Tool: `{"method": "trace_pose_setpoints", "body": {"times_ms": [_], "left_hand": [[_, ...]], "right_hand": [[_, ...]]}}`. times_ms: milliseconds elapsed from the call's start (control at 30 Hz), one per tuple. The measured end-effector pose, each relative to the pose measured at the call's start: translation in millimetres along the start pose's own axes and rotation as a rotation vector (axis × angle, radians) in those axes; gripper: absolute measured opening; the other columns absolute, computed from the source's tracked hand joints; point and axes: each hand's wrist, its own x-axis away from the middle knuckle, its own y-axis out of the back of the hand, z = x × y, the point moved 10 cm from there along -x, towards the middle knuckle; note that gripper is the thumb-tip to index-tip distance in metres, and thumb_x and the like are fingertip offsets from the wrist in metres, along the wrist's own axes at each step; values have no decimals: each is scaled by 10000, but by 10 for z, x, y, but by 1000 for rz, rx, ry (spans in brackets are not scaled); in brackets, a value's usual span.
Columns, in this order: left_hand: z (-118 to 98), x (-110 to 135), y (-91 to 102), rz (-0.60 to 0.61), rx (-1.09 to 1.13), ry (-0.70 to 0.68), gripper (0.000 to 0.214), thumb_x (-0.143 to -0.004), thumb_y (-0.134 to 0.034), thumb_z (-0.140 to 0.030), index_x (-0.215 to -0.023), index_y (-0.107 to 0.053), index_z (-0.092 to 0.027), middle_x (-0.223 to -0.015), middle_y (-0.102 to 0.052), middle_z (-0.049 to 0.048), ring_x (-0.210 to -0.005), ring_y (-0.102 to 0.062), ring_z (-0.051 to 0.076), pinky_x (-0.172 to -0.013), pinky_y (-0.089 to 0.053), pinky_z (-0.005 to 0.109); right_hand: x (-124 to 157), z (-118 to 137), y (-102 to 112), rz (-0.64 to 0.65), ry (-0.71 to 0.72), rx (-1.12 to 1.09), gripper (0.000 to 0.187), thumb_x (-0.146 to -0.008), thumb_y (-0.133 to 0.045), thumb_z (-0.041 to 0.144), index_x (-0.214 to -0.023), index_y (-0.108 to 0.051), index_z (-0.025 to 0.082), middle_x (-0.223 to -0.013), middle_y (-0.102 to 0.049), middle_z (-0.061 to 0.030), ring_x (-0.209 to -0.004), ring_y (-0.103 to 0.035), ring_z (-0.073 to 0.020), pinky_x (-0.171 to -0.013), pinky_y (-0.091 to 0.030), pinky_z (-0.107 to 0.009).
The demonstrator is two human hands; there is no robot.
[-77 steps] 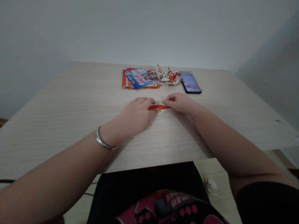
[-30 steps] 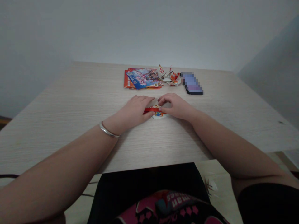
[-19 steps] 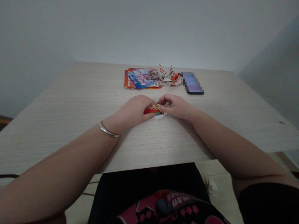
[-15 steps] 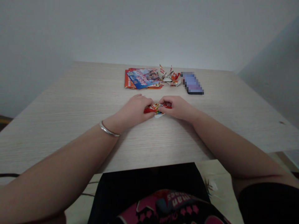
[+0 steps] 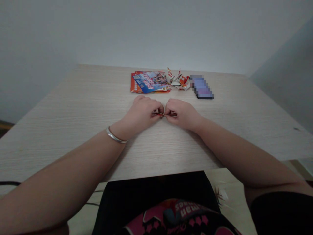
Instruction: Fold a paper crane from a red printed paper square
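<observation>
Between my hands is a piece of folded printed paper, red where it shows, seen nearly edge-on. My left hand, with a silver bangle at the wrist, pinches its left part between thumb and fingers. On the other side, my right hand grips the right part with curled fingers. The fingertips of both hands almost meet at the middle. Most of the paper is hidden by the fingers, so its exact shape cannot be made out.
Beyond my hands lies a stack of colourful printed leaflets. Touching its right side are several crumpled or folded paper pieces. A phone with a blurred screen lies right of them on the pale wooden table. A wall stands behind.
Both hands have closed more tightly around the paper and drawn together. Its printed face, visible before, is now turned edge-on and mostly covered. The things behind have stayed put.
</observation>
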Motion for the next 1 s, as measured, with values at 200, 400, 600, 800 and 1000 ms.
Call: {"method": "trace_pose_setpoints", "body": {"times_ms": [200, 400, 600, 800, 1000], "left_hand": [[-28, -4, -102, 67, -123, -18, 161, -912, -565, -208, -965, -714, -181, -925, -754, 100, -956, -688, 288, -908, -445, 441], [-121, 45, -69, 113, -147, -126, 191, -932, -574, -264, -897, -745, -187, -871, -765, 76, -847, -687, 250, -824, -451, 401], [-160, 68, -116, 221, -227, -153, 278, -961, -521, -200, -937, -796, -169, -967, -804, 98, -896, -726, 261, -856, -508, 404], [-180, 133, -166, 290, -182, -99, 334, -1011, -470, -210, -1061, -794, -147, -1147, -799, 118, -1030, -749, 279, -918, -556, 410], [-173, 140, -184, 332, -145, -79, 311, -995, -501, -158, -1113, -788, -150, -1209, -789, 117, -1091, -749, 280, -997, -562, 418]], "right_hand": [[-19, 75, -71, 78, 59, 236, 117, -859, -554, 134, -886, -648, 197, -959, -687, -87, -878, -569, -224, -725, -354, -346], [-10, 90, -117, 151, 68, 357, 178, -855, -578, 123, -946, -714, 192, -965, -720, -95, -876, -579, -244, -708, -335, -369], [28, 113, -109, 188, 78, 320, 196, -887, -589, 150, -968, -764, 182, -1003, -770, -106, -923, -635, -256, -752, -400, -372], [91, 115, -40, 245, 68, 229, 208, -917, -623, 199, -990, -817, 216, -1109, -814, -59, -957, -688, -235, -787, -452, -359], [105, 83, -35, 289, 31, 287, 205, -944, -624, 184, -990, -821, 216, -1102, -820, -55, -955, -712, -229, -773, -459, -349]]}}
